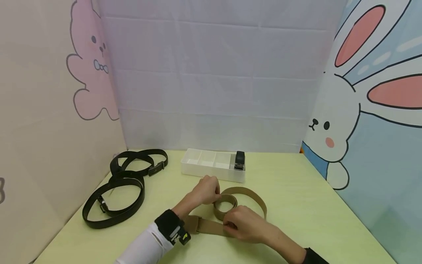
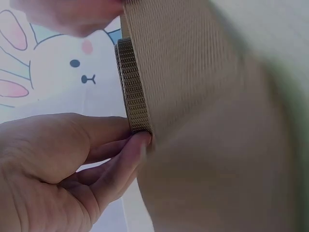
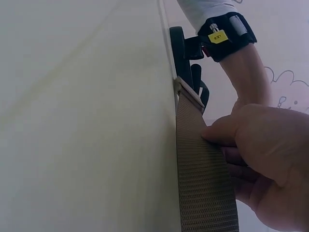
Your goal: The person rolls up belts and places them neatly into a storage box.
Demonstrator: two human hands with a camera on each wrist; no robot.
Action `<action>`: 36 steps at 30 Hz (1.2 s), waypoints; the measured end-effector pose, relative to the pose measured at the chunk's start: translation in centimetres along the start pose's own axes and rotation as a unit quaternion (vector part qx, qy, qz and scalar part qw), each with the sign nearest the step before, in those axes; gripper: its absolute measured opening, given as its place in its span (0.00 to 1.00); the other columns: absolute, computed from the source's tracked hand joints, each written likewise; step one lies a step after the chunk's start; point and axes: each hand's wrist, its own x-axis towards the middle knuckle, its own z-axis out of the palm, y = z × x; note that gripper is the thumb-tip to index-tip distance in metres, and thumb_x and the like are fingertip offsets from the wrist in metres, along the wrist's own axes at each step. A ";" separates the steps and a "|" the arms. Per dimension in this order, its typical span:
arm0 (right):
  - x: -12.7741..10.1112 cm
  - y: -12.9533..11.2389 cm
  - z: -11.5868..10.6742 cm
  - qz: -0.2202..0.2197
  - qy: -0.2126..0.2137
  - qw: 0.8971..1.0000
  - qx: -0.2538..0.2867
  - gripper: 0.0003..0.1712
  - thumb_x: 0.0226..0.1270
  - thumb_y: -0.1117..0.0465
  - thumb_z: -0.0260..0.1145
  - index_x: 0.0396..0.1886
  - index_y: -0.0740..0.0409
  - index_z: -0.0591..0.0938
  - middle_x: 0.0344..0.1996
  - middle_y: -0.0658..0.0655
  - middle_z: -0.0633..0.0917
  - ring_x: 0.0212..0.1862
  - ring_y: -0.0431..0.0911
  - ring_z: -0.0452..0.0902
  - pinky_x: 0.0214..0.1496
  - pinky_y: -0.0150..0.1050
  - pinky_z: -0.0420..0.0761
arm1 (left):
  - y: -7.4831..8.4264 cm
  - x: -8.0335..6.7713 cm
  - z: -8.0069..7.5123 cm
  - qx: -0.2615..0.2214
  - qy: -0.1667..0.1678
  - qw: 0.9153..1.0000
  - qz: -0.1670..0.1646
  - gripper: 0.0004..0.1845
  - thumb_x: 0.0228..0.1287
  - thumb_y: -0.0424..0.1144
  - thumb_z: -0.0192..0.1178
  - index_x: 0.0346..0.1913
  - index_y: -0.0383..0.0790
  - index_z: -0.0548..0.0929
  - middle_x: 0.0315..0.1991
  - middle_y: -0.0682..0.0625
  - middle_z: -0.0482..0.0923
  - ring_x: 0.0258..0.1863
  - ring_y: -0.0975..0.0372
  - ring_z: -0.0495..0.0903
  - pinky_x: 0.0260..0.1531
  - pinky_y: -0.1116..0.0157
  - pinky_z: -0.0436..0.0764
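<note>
A tan webbing belt (image 1: 211,227) stands on edge in front of me, with part of it wound into a small coil (image 2: 135,92) and a loose loop (image 1: 255,196) curving behind. At the far left of the coil, my left hand (image 1: 206,190) pinches its edge between thumb and fingers, as the left wrist view shows. My right hand (image 1: 245,224) holds the flat strap nearer me, thumb on one face (image 3: 203,179) and curled fingers on the other. The belt's buckle end (image 1: 194,223) lies to the left, partly behind my left wrist.
Two black belts (image 1: 113,216) lie loosely looped on the left of the yellow table (image 1: 313,205). Behind my hands stands a white divided box (image 1: 211,171), with a rolled black belt (image 1: 240,159) in its right compartment. Printed cloth walls enclose the table.
</note>
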 end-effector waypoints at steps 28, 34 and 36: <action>-0.6 2.5 0.4 0.006 0.061 0.995 -0.076 0.04 0.69 0.60 0.84 0.35 0.50 0.94 0.31 0.44 0.92 0.35 0.30 0.84 0.44 0.28 0.83 | 0.1 -0.2 0.9 -0.041 -0.003 0.999 -0.012 0.14 0.71 0.32 0.77 0.24 0.39 0.95 0.17 0.54 0.85 0.16 0.67 0.77 0.20 0.72 0.73; -0.6 2.4 0.2 0.010 0.058 0.995 -0.081 0.04 0.68 0.62 0.84 0.34 0.50 0.95 0.31 0.44 0.92 0.36 0.33 0.87 0.44 0.29 0.85 | -0.1 -0.5 1.1 -0.038 0.009 0.999 -0.008 0.14 0.71 0.35 0.78 0.24 0.40 0.95 0.17 0.56 0.84 0.16 0.68 0.74 0.21 0.72 0.71; -0.7 2.3 0.0 0.019 0.053 0.995 -0.083 0.04 0.67 0.63 0.84 0.34 0.50 0.95 0.31 0.44 0.92 0.36 0.34 0.88 0.43 0.30 0.86 | 0.0 -0.9 1.0 -0.032 0.023 0.999 -0.001 0.15 0.72 0.35 0.78 0.24 0.41 0.93 0.17 0.57 0.82 0.15 0.69 0.71 0.20 0.72 0.69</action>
